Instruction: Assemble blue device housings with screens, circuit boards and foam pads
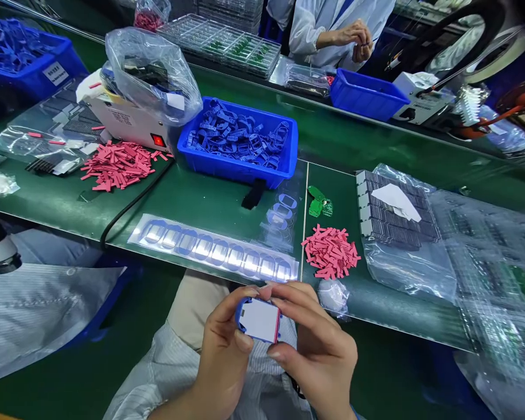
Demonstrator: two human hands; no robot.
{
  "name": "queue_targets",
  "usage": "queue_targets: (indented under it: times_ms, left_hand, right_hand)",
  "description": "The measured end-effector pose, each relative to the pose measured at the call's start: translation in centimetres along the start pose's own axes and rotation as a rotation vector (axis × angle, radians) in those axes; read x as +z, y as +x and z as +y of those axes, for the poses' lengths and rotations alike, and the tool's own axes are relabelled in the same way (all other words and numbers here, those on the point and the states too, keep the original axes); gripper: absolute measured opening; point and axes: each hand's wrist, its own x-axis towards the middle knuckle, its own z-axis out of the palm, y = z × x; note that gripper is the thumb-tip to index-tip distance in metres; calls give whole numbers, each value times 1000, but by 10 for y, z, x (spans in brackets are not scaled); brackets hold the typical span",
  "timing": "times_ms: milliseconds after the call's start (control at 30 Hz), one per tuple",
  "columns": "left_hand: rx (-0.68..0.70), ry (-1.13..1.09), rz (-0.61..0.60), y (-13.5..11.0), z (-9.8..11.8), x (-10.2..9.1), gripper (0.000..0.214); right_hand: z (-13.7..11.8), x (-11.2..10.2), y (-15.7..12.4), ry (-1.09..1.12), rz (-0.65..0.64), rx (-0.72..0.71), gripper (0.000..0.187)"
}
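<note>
Between both hands, over my lap at the table's front edge, is a small blue plastic housing (239, 310) with a white rectangular panel (259, 319) set in it. A thin red strip (277, 325) runs along the panel's right end. My left hand (225, 344) pinches the housing's left end between thumb and fingers. From the right, my right hand (319, 338) has its fingers along the top edge and its thumb near the lower right corner. The underside of the housing is hidden.
A strip of clear oval films (214, 249) lies along the front edge. Behind it stands a blue bin (240, 169) of blue frames. Red strips form piles right (331, 252) and left (118, 166). Grey stacked parts (398, 216) lie right. Across the table, a person's hands (354, 39) are at work.
</note>
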Motion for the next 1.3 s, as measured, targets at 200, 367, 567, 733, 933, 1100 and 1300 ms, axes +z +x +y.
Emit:
queue_targets:
  times_ms: [200, 367, 567, 733, 933, 1100, 1300]
  left_hand:
    - [124, 271, -67, -2, 3, -9, 31]
    - [684, 992, -368, 5, 27, -27, 38]
    - [752, 1373, -627, 6, 35, -32, 45]
    - [541, 1136, -500, -4, 25, -30, 33]
    - [282, 972, -418, 8, 43, -34, 28]
    - [-38, 819, -84, 31, 67, -47, 15]
    - [-187, 721, -15, 41, 59, -48, 18]
  right_hand:
    - [7, -8, -3, -126, 8, -123, 25]
    - [11, -22, -4, -319, -91, -186, 23]
    - [11, -26, -10, -422, -175, -190, 22]
    - [12, -27, -14, -481, -207, -224, 22]
    - [15, -29, -11, -379, -231, -86, 24]
    - [29, -28, -24, -74, -292, 428, 32]
    - [40, -12, -34, 337, -330, 577, 43]
